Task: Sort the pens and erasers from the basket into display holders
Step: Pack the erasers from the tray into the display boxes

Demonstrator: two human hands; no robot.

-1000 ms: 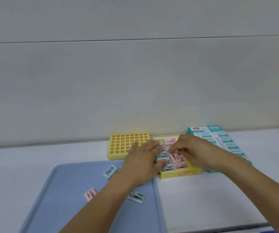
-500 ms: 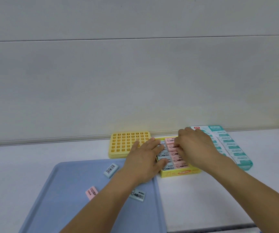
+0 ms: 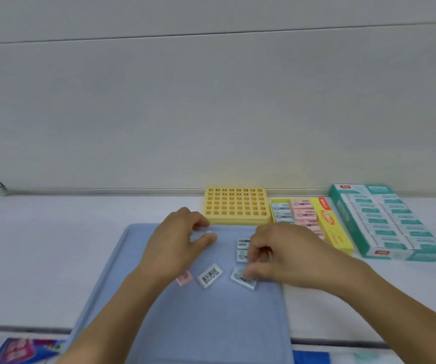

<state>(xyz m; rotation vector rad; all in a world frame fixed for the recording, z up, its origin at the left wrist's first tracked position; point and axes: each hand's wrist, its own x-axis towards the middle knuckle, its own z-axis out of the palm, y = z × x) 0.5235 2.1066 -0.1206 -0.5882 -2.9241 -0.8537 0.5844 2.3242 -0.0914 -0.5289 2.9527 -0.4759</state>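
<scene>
A blue tray lies in front of me with several loose erasers on it. Among them are a pink eraser, a pale one with a barcode, and two more further back. My right hand curls down over another pale eraser and pinches it with thumb and fingertips. My left hand hovers over the tray's far left, fingers curled. A pale blur sits between its thumb and forefinger. Behind the tray stand a yellow grid holder and a yellow eraser box with pink and pale erasers.
A teal box full of white erasers lies at the right, beside the yellow box. A white wall rises right behind the holders. Coloured packaging shows below the shelf's front edge at the lower left.
Both hands have left the yellow eraser box and come back over the blue tray. My right hand now pinches a loose eraser. My view has shifted left.
</scene>
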